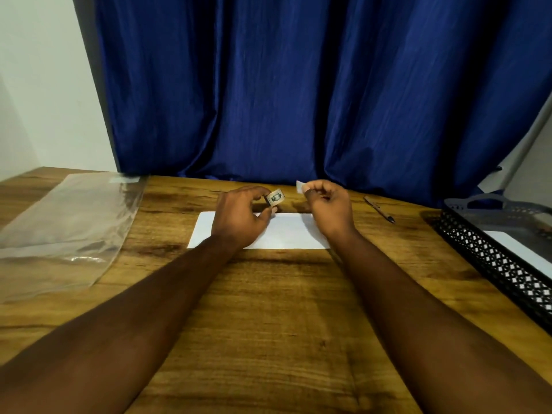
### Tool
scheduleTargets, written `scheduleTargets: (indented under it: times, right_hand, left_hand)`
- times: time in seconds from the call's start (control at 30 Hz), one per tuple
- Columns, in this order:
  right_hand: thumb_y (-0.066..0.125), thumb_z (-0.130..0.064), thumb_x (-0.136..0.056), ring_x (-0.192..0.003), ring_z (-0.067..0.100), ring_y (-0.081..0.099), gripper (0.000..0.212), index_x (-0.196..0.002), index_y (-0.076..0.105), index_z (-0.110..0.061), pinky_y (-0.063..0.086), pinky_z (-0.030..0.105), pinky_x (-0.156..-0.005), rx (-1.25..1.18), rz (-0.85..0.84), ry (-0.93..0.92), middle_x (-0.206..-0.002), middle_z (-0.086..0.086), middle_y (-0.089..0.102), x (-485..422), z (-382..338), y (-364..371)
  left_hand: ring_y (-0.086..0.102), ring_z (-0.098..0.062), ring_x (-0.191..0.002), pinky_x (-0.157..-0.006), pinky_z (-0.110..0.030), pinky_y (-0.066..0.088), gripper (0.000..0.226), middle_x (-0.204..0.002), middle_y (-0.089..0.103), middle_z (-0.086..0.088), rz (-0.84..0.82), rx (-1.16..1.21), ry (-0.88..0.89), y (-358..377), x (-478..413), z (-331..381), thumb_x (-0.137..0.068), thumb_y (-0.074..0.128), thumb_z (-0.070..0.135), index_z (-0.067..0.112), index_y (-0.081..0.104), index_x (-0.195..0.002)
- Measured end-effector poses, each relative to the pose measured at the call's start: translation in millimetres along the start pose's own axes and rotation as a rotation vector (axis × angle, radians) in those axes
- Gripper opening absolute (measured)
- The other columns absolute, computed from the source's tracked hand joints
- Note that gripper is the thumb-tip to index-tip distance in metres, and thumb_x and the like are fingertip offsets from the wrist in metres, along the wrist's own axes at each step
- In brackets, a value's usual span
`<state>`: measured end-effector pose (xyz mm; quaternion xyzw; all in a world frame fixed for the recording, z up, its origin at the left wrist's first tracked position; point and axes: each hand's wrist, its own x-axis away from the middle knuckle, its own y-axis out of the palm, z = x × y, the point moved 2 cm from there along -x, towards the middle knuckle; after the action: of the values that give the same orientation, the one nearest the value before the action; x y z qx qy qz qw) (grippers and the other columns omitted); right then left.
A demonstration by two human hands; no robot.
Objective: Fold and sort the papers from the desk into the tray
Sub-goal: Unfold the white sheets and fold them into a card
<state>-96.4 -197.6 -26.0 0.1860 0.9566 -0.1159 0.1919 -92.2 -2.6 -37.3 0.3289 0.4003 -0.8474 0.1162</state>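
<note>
The left hand (239, 216) grips a small rectangular printed block (275, 198) between thumb and curled fingers. The right hand (327, 204) pinches a small white slip (299, 186) at its fingertips, near the block but apart from it. Both hands are above a flat white rectangular paper sheet (292, 231) on the brown wooden desk (268, 309). The sheet's near edge is straight, and wood continues toward the viewer, crossed by both forearms. A dark pen (379, 209) lies right of the sheet, apart from it. Farther right, a black perforated tray (490, 258) holds a white paper (525, 249). A clear plastic sleeve (68, 222) lies at far left. A blue curtain (298, 85) closes the far edge.
</note>
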Motion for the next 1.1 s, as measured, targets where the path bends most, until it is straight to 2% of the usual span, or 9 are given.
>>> scheduleTargets:
  times: [0.07, 0.13, 0.2, 0.3, 0.43, 0.63, 0.73, 0.93, 1.1]
  right_hand:
    - [0.066, -0.010, -0.102, -0.082, 0.011, 0.070, 0.012, -0.098, 0.077, -0.013, 0.055, 0.016, -0.067, -0.175, -0.014, 0.158, -0.097, 0.000, 0.076, -1.7, 0.1, -3.4]
    - [0.063, -0.009, -0.101, -0.081, 0.012, 0.069, 0.015, -0.094, 0.074, -0.016, 0.048, 0.018, -0.059, -0.391, -0.133, 0.295, -0.090, -0.001, 0.074, -1.0, -2.1, -6.4]
    - [0.063, -0.011, -0.099, -0.089, 0.015, 0.074, 0.013, -0.099, 0.075, -0.017, 0.042, 0.027, -0.068, -0.491, -0.288, 0.340, -0.096, 0.001, 0.077, -1.3, -4.0, -10.2]
    - [0.062, -0.014, -0.098, -0.103, 0.018, 0.076, 0.021, -0.103, 0.080, -0.022, 0.044, 0.033, -0.079, -0.497, -0.470, 0.301, -0.118, 0.003, 0.079, -3.5, -7.5, -15.4]
    - [0.058, -0.014, -0.101, -0.099, 0.016, 0.076, 0.030, -0.086, 0.081, -0.026, 0.044, 0.034, -0.077, -0.336, -0.614, 0.237, -0.111, 0.005, 0.080, -3.8, -11.0, -13.7]
    - [0.062, -0.017, -0.103, -0.087, 0.012, 0.073, 0.014, -0.105, 0.076, -0.015, 0.045, 0.037, -0.081, -0.093, -0.601, 0.185, -0.106, 0.008, 0.081, -3.0, -2.9, -13.0]
    - [0.064, -0.014, -0.101, -0.087, 0.015, 0.074, 0.013, -0.104, 0.077, -0.013, 0.048, 0.033, -0.075, -0.092, -0.623, 0.175, -0.106, 0.010, 0.081, -3.3, -1.9, -12.8]
    - [0.066, -0.008, -0.099, -0.092, 0.029, 0.071, 0.013, -0.098, 0.079, -0.011, 0.052, 0.034, -0.077, -0.116, -0.638, 0.154, -0.099, 0.022, 0.079, -4.7, 2.2, -7.9]
    - [0.070, -0.010, -0.098, -0.101, 0.029, 0.077, 0.011, -0.098, 0.081, -0.011, 0.060, 0.038, -0.094, -0.057, -0.426, 0.124, -0.098, 0.012, 0.081, -17.5, 8.5, -11.8]
  left_hand:
    - [0.066, -0.012, -0.110, -0.096, -0.032, 0.055, 0.043, -0.123, 0.074, 0.005, 0.002, 0.020, -0.017, -0.3, -0.2, -3.1, -0.085, 0.084, 0.032, 0.024, 0.073, -0.125]
    - [0.067, -0.011, -0.110, -0.096, -0.031, 0.056, 0.043, -0.123, 0.074, 0.006, -0.007, 0.064, -0.028, 0.6, -0.8, -5.9, -0.085, 0.085, 0.030, 0.023, 0.073, -0.126]
    - [0.066, -0.002, -0.107, -0.094, -0.027, 0.056, 0.044, -0.120, 0.074, 0.011, -0.060, 0.153, -0.039, 2.7, -0.7, -7.6, -0.086, 0.084, 0.030, 0.023, 0.072, -0.127]
    - [0.061, 0.020, -0.097, -0.082, -0.004, 0.047, 0.041, -0.105, 0.069, 0.029, -0.183, 0.294, -0.059, 5.9, 0.5, -8.3, -0.089, 0.081, 0.033, 0.029, 0.072, -0.128]
    - [0.060, 0.023, -0.097, -0.075, 0.000, 0.046, 0.041, -0.093, 0.068, 0.041, -0.271, 0.383, -0.108, 9.5, -0.9, -11.3, -0.088, 0.082, 0.032, 0.031, 0.071, -0.128]
    - [0.060, 0.023, -0.093, -0.073, -0.001, 0.043, 0.043, -0.087, 0.063, 0.047, -0.264, 0.350, -0.114, 10.4, -1.9, -14.6, -0.089, 0.080, 0.028, 0.032, 0.069, -0.130]
    - [0.061, 0.014, -0.094, -0.075, -0.007, 0.045, 0.046, -0.107, 0.069, 0.032, -0.247, 0.320, -0.115, 8.9, -1.6, -12.8, -0.090, 0.079, 0.028, 0.031, 0.067, -0.134]
    - [0.059, 0.016, -0.099, -0.084, -0.009, 0.047, 0.051, -0.125, 0.070, 0.019, -0.271, 0.272, -0.043, 10.2, 1.3, -9.8, -0.090, 0.078, 0.028, 0.029, 0.064, -0.140]
    - [0.062, 0.004, -0.107, -0.088, -0.018, 0.048, 0.062, -0.117, 0.070, 0.018, -0.313, 0.289, -0.017, 11.1, 3.0, -10.2, -0.087, 0.080, 0.043, 0.031, 0.056, -0.143]
